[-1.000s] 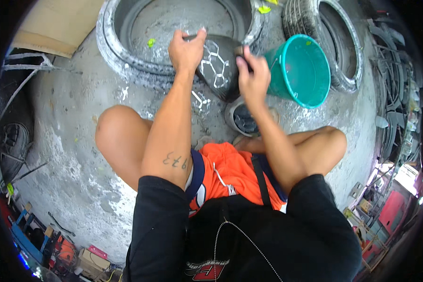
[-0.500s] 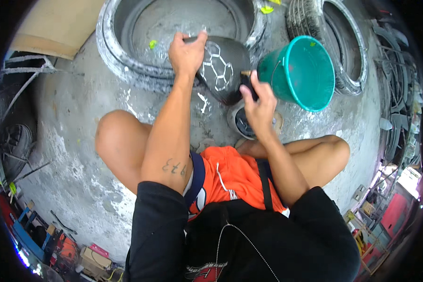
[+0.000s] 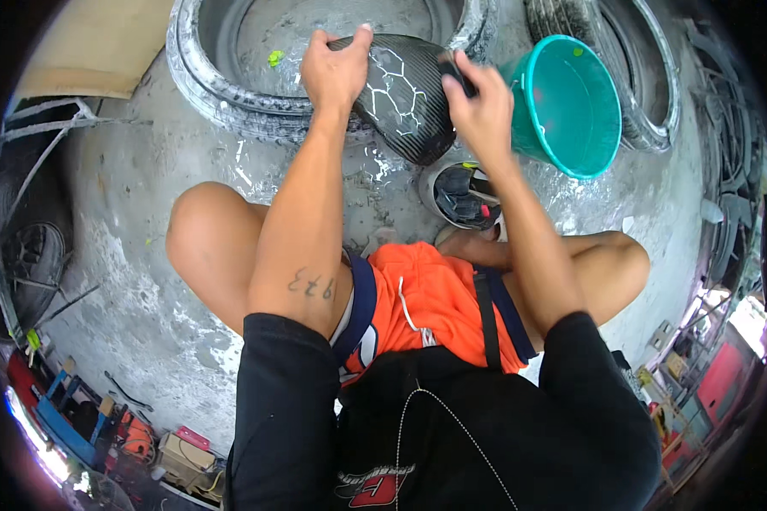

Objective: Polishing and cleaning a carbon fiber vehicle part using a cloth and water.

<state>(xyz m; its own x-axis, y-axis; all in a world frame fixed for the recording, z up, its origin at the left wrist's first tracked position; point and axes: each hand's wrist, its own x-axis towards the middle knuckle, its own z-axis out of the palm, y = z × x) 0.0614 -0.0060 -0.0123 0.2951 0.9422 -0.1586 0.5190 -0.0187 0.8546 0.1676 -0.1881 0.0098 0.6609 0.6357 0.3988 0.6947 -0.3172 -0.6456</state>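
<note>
As I look down past the orange shorts [image 3: 411, 298], first comes a small pail [image 3: 426, 194] with dark contents. Beyond it, the dark curved panel [image 3: 405, 98] is held before a tyre [image 3: 230, 104]; whether they touch, I cannot tell. The left hand [image 3: 336, 72] clamps the panel's upper left edge, and the right hand [image 3: 483, 104] pinches a small dark block [image 3: 458, 72] at its right side. I judge the present step as working this edge; the next stroke calls for a firm left grip. Farther right is a green bucket [image 3: 522, 123] beside a second tyre [image 3: 562, 19].
</note>
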